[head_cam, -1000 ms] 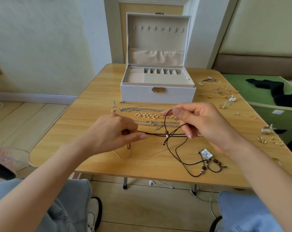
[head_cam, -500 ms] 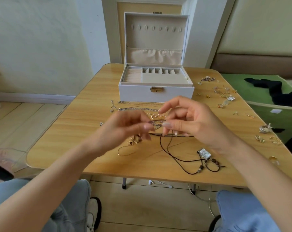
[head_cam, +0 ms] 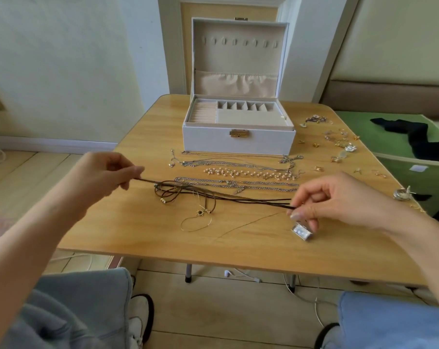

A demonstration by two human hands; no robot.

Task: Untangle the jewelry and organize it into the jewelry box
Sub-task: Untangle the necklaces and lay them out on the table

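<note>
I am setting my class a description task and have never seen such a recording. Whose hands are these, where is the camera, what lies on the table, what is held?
No machine here: a person works with bare hands, filmed by a camera worn on their head, looking down. The left hand and right hand each pinch one end of a dark brown cord necklace, stretched between them over the light wooden table. A silver rectangular pendant sits just below the right hand's fingers. At the back stands an open white jewelry box. Before it lie silver chains and a pearl strand; nearer, a thin gold necklace with a flower charm; to the right, small gold earrings.
</note>
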